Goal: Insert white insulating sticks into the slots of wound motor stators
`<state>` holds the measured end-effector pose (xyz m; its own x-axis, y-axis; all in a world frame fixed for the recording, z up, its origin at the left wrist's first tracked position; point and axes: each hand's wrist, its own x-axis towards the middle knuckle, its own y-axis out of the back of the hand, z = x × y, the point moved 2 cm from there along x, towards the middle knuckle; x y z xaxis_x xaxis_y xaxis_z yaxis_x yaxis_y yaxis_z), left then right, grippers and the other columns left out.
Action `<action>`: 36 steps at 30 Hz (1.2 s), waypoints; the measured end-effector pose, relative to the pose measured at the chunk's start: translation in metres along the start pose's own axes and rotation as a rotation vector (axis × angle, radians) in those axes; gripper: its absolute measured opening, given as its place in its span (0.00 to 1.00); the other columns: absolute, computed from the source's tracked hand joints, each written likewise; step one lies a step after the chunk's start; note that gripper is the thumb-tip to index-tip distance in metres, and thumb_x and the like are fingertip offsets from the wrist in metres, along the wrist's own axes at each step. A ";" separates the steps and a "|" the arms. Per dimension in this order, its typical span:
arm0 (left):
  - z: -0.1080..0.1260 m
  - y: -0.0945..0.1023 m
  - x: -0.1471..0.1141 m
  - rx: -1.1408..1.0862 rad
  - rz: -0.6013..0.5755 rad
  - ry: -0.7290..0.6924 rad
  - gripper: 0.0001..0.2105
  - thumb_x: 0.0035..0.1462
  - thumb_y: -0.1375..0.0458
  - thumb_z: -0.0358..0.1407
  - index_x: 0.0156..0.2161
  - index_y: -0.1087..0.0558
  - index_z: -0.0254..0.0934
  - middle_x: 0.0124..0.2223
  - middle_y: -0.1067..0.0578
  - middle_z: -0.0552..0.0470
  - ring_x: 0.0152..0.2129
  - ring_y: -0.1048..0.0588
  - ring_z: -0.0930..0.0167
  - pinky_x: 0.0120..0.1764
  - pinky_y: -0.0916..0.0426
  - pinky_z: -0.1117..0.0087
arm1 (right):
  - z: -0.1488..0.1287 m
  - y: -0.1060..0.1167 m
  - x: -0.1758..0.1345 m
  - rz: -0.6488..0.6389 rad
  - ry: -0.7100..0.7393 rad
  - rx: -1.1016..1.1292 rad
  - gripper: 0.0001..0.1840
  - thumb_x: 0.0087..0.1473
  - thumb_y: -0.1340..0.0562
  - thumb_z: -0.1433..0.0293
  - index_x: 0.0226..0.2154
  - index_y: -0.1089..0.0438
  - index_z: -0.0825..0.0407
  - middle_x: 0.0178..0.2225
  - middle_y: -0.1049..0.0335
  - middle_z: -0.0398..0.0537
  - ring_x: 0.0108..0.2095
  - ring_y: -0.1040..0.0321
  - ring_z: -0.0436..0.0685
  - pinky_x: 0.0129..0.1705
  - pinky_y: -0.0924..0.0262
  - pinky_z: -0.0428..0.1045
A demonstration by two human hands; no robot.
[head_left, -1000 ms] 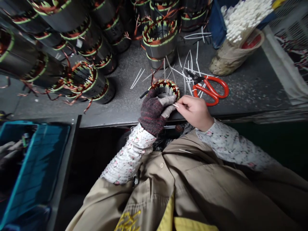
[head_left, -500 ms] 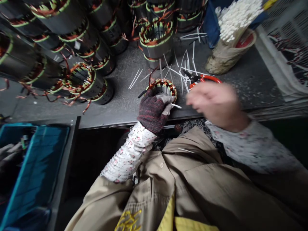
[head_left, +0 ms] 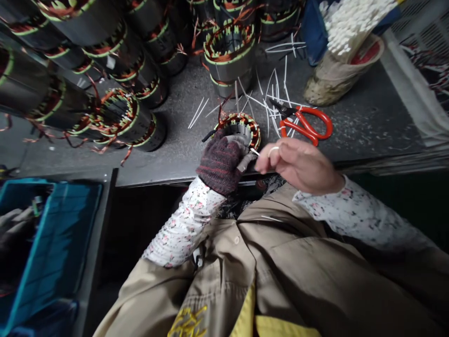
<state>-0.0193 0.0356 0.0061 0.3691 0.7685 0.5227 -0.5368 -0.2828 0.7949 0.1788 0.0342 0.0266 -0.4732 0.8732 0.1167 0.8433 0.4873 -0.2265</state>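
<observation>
Around the wound ring (head_left: 247, 124) we clasp our left hand (head_left: 221, 161), presumably steadying it; our right hand (head_left: 298, 164), beside it, has a grip we cannot tell.

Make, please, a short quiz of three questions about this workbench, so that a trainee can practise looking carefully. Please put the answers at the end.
1. True or false: the scissors have red handles.

2. Choose one. The cup holds a bundle of:
A) copper wires
B) white sticks
C) pencils

3. In one or two words: what covers the left hand, which is on the stator, but not the right hand?

Key:
1. True.
2. B.
3. A glove.
</observation>
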 end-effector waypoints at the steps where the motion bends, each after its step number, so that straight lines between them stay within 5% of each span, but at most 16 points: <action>1: 0.000 0.000 0.000 0.031 -0.027 0.007 0.11 0.68 0.43 0.44 0.39 0.27 0.37 0.43 0.20 0.45 0.45 0.21 0.63 0.58 0.28 0.54 | 0.001 0.001 -0.002 0.029 -0.016 0.042 0.21 0.62 0.38 0.54 0.24 0.34 0.49 0.26 0.33 0.44 0.28 0.34 0.52 0.33 0.37 0.50; 7: 0.009 0.003 0.011 0.049 -0.196 -0.010 0.11 0.66 0.40 0.41 0.35 0.27 0.36 0.38 0.20 0.48 0.42 0.21 0.64 0.59 0.30 0.55 | -0.005 -0.013 0.035 0.317 0.055 0.186 0.19 0.67 0.46 0.69 0.23 0.38 0.50 0.25 0.40 0.41 0.28 0.37 0.49 0.33 0.38 0.48; 10: 0.009 0.007 0.015 0.026 -0.257 -0.026 0.10 0.63 0.38 0.40 0.34 0.26 0.36 0.40 0.20 0.44 0.44 0.22 0.59 0.57 0.29 0.52 | 0.001 -0.027 0.062 0.327 -0.022 0.122 0.19 0.69 0.46 0.64 0.25 0.40 0.48 0.26 0.39 0.41 0.27 0.38 0.49 0.29 0.41 0.47; 15: 0.005 0.021 0.019 -0.174 -0.250 0.176 0.13 0.57 0.32 0.41 0.39 0.27 0.36 0.44 0.19 0.47 0.43 0.21 0.64 0.50 0.25 0.60 | -0.010 0.018 0.040 0.337 0.132 -0.729 0.13 0.62 0.35 0.59 0.30 0.36 0.46 0.43 0.29 0.51 0.39 0.36 0.57 0.37 0.37 0.52; 17: 0.010 0.023 0.023 -0.177 -0.293 0.238 0.21 0.55 0.29 0.46 0.47 0.26 0.36 0.49 0.20 0.46 0.44 0.21 0.65 0.48 0.25 0.63 | -0.011 0.051 0.031 0.263 -0.059 -1.213 0.06 0.58 0.34 0.66 0.37 0.31 0.47 0.44 0.29 0.54 0.40 0.36 0.60 0.38 0.40 0.54; 21: 0.028 0.019 0.036 0.238 -0.558 0.142 0.23 0.57 0.32 0.51 0.48 0.22 0.33 0.47 0.18 0.41 0.48 0.21 0.57 0.59 0.30 0.53 | -0.008 0.092 0.040 0.010 -0.416 -1.803 0.28 0.55 0.40 0.75 0.60 0.35 0.58 0.45 0.27 0.63 0.37 0.32 0.63 0.35 0.46 0.54; 25: 0.025 0.015 0.032 0.398 -0.576 0.015 0.19 0.60 0.36 0.51 0.39 0.20 0.33 0.38 0.17 0.41 0.46 0.20 0.55 0.62 0.33 0.49 | -0.008 0.094 0.049 -0.021 -0.419 -1.867 0.34 0.57 0.40 0.73 0.66 0.39 0.56 0.45 0.24 0.64 0.37 0.29 0.63 0.33 0.47 0.54; 31: -0.010 0.014 0.011 0.288 -0.389 -0.218 0.22 0.55 0.34 0.57 0.35 0.21 0.36 0.33 0.19 0.43 0.39 0.19 0.55 0.60 0.31 0.47 | -0.009 0.072 0.039 -0.016 0.090 -1.604 0.27 0.57 0.40 0.62 0.57 0.30 0.55 0.49 0.23 0.61 0.46 0.28 0.68 0.45 0.36 0.58; 36: -0.014 0.015 0.009 0.321 -0.350 -0.265 0.22 0.54 0.33 0.56 0.36 0.22 0.36 0.34 0.19 0.43 0.40 0.20 0.55 0.58 0.30 0.47 | -0.004 0.056 0.050 -0.139 0.107 -1.715 0.26 0.55 0.40 0.61 0.54 0.26 0.51 0.41 0.20 0.59 0.42 0.29 0.68 0.40 0.37 0.57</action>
<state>-0.0343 0.0463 0.0183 0.6848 0.6892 0.2367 -0.1039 -0.2291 0.9678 0.2035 0.1054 0.0237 -0.6028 0.7890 0.1189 0.1224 -0.0558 0.9909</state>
